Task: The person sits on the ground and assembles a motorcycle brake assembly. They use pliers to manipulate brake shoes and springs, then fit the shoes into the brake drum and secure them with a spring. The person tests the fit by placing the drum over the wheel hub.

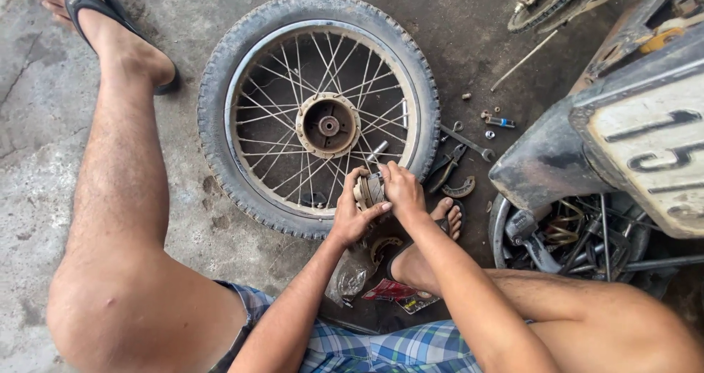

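Here, one spoked motorcycle wheel with a knobbly black rubber tyre [220,87] lies flat on the stained grey concrete floor [44,123], and everything else sits around it. Its thin wire spokes run in to a rusty, round metal hub at the centre.

Just over the wheel's near rim, two bare hands meet around one small round metal part, dull and greasy [369,189]. The left hand [350,215] cups the part from below and from the left, fingers curled closed around its edge. The right hand [402,189] presses down on it from the right, fingers bent over the top, so the part sits pinched between both palms, mostly hidden.

Right of the wheel lie one dark pair of pliers [447,167], one grey steel spanner [467,143] and one curved brake shoe with a brown lining [460,189]. A second curved shoe [384,247] lies on the near side of the wheel, below the hands, beside a crumpled clear plastic bag [350,279] and a flat red packet [400,294]. Farther right of the wheel stands the dusty black rear mudguard of a motorcycle [546,160].

Two bare legs frame the wheel; the foot beyond its left edge wears a black rubber flip-flop [81,2].
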